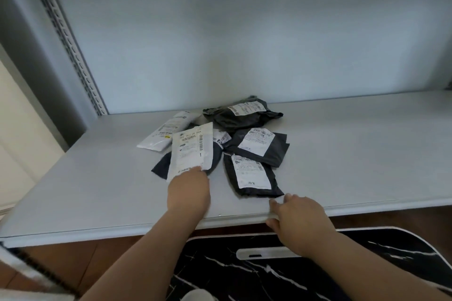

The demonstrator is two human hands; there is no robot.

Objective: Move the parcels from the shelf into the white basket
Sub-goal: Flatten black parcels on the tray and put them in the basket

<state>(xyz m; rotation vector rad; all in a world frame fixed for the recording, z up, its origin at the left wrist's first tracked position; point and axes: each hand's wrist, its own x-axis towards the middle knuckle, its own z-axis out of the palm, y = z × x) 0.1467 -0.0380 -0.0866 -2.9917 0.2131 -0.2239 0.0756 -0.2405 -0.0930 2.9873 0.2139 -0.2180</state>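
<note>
My left hand (188,187) pinches the white parcel (192,150) atop the shelf (354,154) pile, right hand (297,219) curled on the shelf's edge; a weak pinch could drop it.

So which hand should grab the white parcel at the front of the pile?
Left. The left hand already touches the white parcel at its near edge, while the right hand grips the shelf edge.

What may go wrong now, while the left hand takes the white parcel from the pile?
The left hand touches only the near edge of the white flat plastic parcel, so it may slip. That parcel lies over a dark parcel, which may drag toward the grey shelf's edge. The white basket is not visible.
</note>
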